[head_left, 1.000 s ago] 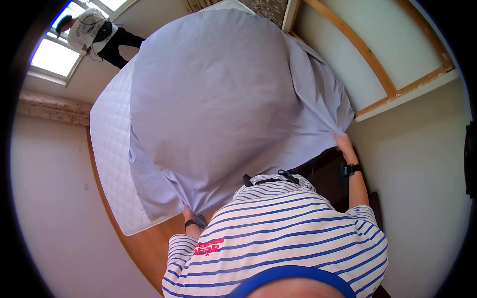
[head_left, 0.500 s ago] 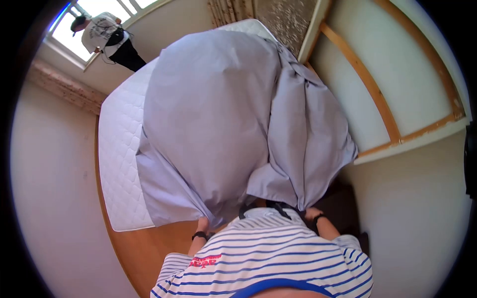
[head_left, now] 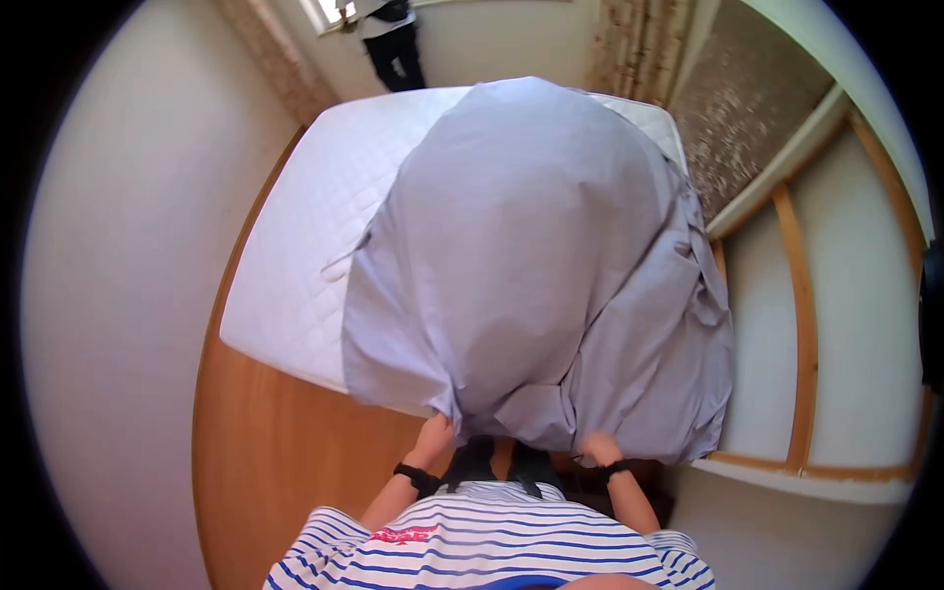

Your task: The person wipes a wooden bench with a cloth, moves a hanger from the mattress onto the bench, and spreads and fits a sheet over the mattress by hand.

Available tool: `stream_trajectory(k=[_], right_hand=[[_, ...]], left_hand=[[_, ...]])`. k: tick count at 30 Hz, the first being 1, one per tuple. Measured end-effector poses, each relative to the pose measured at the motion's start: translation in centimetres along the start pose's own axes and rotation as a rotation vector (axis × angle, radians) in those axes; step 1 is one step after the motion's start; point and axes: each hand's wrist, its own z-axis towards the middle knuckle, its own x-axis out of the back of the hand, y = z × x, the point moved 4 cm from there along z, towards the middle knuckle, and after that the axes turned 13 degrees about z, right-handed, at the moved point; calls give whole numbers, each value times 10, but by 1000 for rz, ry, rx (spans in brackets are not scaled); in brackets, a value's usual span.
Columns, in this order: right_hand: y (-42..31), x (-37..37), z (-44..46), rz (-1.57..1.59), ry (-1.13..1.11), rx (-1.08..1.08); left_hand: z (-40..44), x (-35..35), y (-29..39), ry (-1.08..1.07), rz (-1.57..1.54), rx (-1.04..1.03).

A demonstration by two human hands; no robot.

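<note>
A large grey bed sheet (head_left: 511, 226) billows over the white quilted mattress (head_left: 305, 236), covering its middle and right side. My left hand (head_left: 433, 435) is closed on the sheet's near edge, where the fabric bunches to a point by my fingers. My right hand (head_left: 600, 448) is closed on the same near edge farther right, in front of my legs. Folds and creases run up the sheet's right part. At the left, the mattress lies bare.
A person (head_left: 390, 44) stands by the window beyond the far end of the bed. Wooden floor (head_left: 295, 423) shows at the lower left. A wood-framed panel (head_left: 798, 324) stands along the right, and patterned curtains (head_left: 639, 49) hang at the back.
My view has turned, so the bed sits farther right and the other person nears the top edge. The sheet's near edge is still in both hands, and its dome has shifted.
</note>
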Motion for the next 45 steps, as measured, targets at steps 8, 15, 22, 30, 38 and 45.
stream_trajectory(k=[8, 15, 22, 30, 38, 45], right_hand=[[-243, 99, 40, 758, -189, 136], [-148, -151, 117, -388, -523, 318], [-103, -206, 156, -93, -237, 272], [-329, -124, 95, 215, 188, 202], [-482, -119, 73, 776, 35, 244], [-493, -158, 111, 467, -161, 323]], left_hand=[[-79, -21, 85, -589, -71, -680], [-82, 19, 35, -449, 55, -751], [-108, 40, -143, -390, -313, -264], [-153, 22, -391, -82, -332, 362], [-150, 33, -495, 120, -671, 582], [-118, 65, -445, 39, -589, 562]])
